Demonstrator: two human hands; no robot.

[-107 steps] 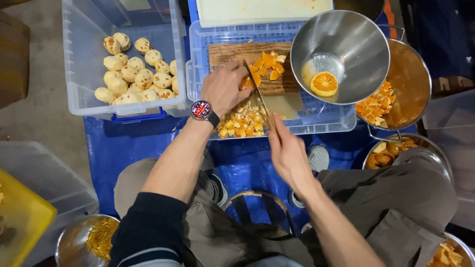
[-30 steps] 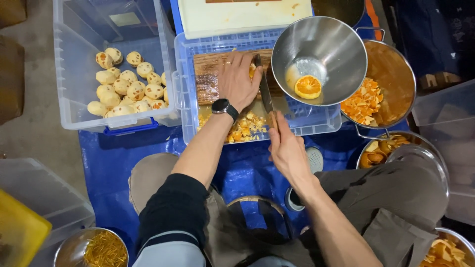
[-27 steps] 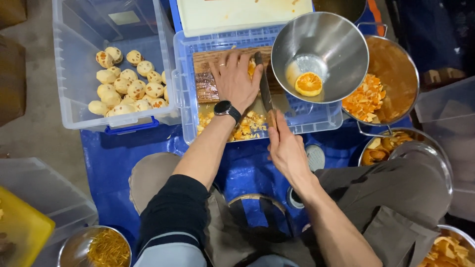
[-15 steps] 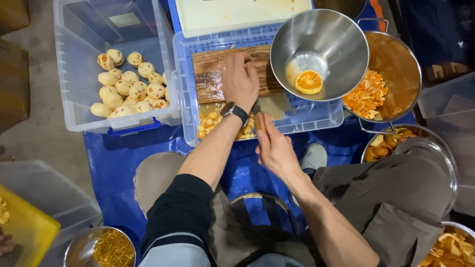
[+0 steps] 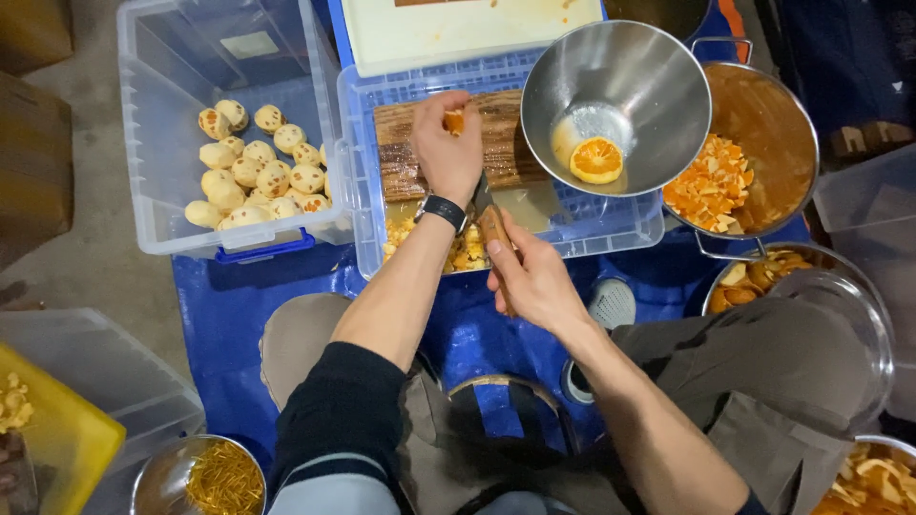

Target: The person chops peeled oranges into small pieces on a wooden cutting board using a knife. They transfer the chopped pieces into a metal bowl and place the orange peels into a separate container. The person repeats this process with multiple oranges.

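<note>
Left hand [image 5: 447, 153] fingers pinching orange piece [image 5: 454, 121], right hand [image 5: 532, 278] gripping knife [image 5: 488, 214] — over cutting board [image 5: 401, 157]

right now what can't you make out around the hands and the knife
- Knife blade, head view: mostly hidden behind the left hand.
- Orange piece: only a bit shows between the left fingers.
- Knife handle: wrapped by the right hand.
- Bowl of orange peel: cut off by the frame corner.

Left hand [image 5: 447, 153]: black watch [image 5: 445, 209] at the wrist, dark sleeve [image 5: 334, 420] pushed up to the elbow, pale striped band lower down. Right hand [image 5: 534, 281]: forearm bare. Grey-brown trousers [image 5: 763, 381], grey shoe [image 5: 611, 303] with white sole.
</note>
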